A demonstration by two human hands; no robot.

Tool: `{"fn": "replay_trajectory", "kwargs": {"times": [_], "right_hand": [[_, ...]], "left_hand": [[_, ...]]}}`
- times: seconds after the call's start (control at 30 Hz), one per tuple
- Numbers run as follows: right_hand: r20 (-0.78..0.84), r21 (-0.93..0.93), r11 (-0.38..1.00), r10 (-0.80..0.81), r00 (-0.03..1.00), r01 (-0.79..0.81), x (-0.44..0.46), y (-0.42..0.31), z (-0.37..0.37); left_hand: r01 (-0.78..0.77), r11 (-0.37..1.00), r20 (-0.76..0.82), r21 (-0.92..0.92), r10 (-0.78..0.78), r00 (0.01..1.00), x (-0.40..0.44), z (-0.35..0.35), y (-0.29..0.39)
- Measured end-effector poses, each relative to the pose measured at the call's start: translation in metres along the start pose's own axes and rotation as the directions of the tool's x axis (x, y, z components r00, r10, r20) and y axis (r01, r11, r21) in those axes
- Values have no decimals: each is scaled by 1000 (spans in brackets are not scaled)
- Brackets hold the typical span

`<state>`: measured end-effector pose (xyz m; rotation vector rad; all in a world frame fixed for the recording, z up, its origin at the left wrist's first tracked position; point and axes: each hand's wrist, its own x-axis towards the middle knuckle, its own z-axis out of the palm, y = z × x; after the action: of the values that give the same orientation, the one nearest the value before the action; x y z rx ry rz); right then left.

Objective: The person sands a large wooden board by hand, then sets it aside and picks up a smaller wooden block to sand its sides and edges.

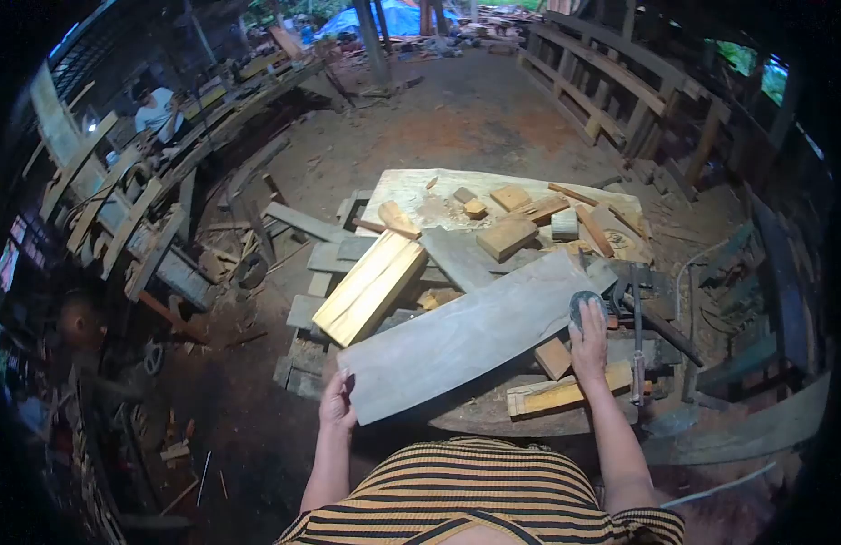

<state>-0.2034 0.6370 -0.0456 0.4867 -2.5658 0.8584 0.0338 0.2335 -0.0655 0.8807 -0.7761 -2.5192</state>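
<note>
head cam, worn on head | looks forward + down | close: striped shirt (466,477), bottom edge | mid-range: board (466,336), frame centre | far: blue tarp (398,18), top edge | wide fisheye, dark corners

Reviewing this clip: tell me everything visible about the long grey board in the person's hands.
The long grey board is a flat, roughly rectangular plank, apparently wood, with a smooth-looking, faintly mottled face and no visible cracks. It lies slantwise over the cluttered bench, its right end farther from the person. The left hand grips its near left end, thumb on top. At the other end, the right hand holds a dark rounded object against it. Its underside is hidden.
</note>
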Motion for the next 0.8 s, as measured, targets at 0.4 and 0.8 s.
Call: {"fn": "replay_trajectory", "kwargs": {"times": [0.4,0.8], "right_hand": [[-30,162,985,71,997,-65,8,1,13],[198,416,680,-716,670,604,-59,-225,36]], "left_hand": [[199,948,390,-249,-90,916,2,4,-16],[180,956,433,-231,-64,899,-11,33,-5]]}}
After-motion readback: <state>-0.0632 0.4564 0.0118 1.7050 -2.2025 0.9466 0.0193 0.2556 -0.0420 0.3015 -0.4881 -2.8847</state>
